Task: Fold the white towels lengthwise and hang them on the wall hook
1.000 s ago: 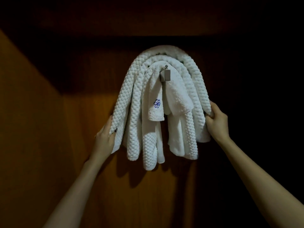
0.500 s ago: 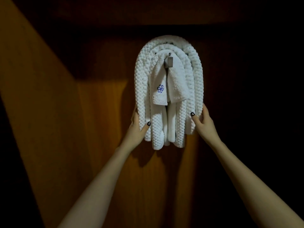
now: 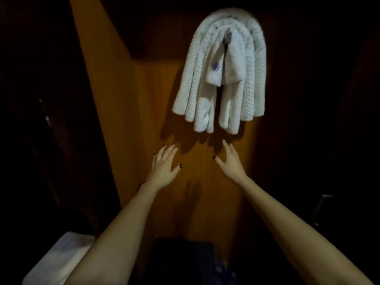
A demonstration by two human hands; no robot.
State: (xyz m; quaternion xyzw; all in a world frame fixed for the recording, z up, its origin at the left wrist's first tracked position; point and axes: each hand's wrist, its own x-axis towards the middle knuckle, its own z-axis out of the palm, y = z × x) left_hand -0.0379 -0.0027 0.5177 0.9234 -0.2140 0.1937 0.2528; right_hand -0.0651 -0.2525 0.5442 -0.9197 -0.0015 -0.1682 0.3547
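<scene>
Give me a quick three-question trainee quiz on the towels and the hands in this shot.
1. True or false: the left hand and the right hand both grip the white towels.
2. The towels hang from: A) a rail, B) the wall hook, C) a door handle.
3. Fill in: the emblem on the towels is ___.
Key: 1 false, both hands are open, below the towels and apart from them; 2 B; 3 blue.

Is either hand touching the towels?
No, the left hand and right hand are open below the towels, clear of them.
</scene>
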